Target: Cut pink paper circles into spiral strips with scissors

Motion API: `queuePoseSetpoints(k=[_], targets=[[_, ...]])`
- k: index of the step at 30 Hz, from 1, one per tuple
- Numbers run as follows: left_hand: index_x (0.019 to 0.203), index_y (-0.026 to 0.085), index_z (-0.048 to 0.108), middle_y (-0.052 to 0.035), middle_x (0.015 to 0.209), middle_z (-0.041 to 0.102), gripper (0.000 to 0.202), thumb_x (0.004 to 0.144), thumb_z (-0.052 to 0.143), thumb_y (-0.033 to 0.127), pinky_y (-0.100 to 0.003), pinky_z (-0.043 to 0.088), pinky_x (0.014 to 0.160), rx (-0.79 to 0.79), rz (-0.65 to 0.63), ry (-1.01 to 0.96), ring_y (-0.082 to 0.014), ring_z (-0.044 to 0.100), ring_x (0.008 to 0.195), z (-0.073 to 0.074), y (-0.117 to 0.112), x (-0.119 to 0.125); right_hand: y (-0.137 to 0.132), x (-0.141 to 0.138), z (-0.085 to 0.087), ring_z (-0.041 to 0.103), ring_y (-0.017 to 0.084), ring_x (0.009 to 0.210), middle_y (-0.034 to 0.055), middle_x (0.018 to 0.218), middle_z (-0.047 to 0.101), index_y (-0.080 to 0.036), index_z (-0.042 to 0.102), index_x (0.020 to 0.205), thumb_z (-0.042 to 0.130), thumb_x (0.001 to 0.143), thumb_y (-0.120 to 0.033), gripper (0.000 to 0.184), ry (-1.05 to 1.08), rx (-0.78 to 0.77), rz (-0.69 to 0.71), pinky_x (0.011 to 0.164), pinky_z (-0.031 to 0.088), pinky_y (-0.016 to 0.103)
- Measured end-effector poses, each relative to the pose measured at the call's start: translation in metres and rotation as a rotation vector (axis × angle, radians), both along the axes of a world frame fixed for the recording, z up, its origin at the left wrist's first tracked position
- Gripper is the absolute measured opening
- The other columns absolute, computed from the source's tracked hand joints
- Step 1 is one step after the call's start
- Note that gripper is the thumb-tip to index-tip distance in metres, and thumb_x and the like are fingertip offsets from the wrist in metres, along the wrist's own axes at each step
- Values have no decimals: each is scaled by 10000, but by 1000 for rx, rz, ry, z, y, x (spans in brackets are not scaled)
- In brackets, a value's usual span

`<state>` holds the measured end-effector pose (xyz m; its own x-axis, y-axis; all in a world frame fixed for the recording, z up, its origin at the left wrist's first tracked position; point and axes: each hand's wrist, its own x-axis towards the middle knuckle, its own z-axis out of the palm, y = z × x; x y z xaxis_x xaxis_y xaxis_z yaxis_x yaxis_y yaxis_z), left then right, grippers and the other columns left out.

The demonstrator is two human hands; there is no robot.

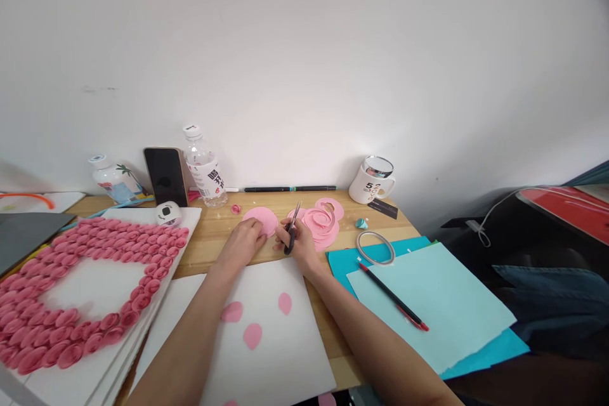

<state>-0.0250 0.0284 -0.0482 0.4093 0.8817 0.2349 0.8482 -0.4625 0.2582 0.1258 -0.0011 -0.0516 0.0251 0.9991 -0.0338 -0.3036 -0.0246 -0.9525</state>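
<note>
My left hand (243, 241) is at the near edge of a pink paper circle (261, 219), its fingers closed on it. Just to the right, my right hand (301, 241) is closed round a pair of scissors (292, 231) with black handles, the blades pointing up and away from me. Beside that hand lies a pile of cut pink paper spirals (323, 222). Below my wrists is a white sheet (271, 361) with several pink petal-shaped pieces (252, 335). A small rolled pink paper flower (235, 209) sits left of the circle.
Rows of pink paper roses (114, 333) frame a white board at left. A phone (166, 177), water bottle (204, 171) and white jar (114, 181) stand behind. At right are a mug (371, 181), a ring (375, 247), blue sheets (428, 304) and a pen (392, 295).
</note>
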Motion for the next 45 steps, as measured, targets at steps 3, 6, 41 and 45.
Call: queuePoseSetpoints(k=[3,6,41,45], targets=[[737,180,531,-66,829,602,92,780,453,160,-312,451,717,5,-49,-4,-194,567,798,-3,3,-1,1,0,0,580,123,555,-28,642,578,-188,516,840,723,565,-390,399,4,-6,8,459,476,226],[741,181,539,-72,864,603,116,782,438,141,-311,450,746,3,-82,-11,-194,562,840,-6,4,-1,1,1,2,577,123,534,-38,597,563,-184,506,842,714,584,-388,389,29,-40,-1,484,485,241],[656,167,506,-33,723,591,249,831,335,220,-249,348,605,-140,-52,-155,-154,520,676,10,0,-5,5,8,7,599,147,583,3,622,631,-159,554,810,749,561,-358,374,76,-70,3,547,488,270],[645,162,507,-37,704,589,248,825,346,217,-255,331,596,-158,-22,-148,-154,508,649,12,-1,-5,5,10,8,601,152,604,12,608,632,-148,582,732,749,571,-345,304,76,-77,40,556,479,263]])
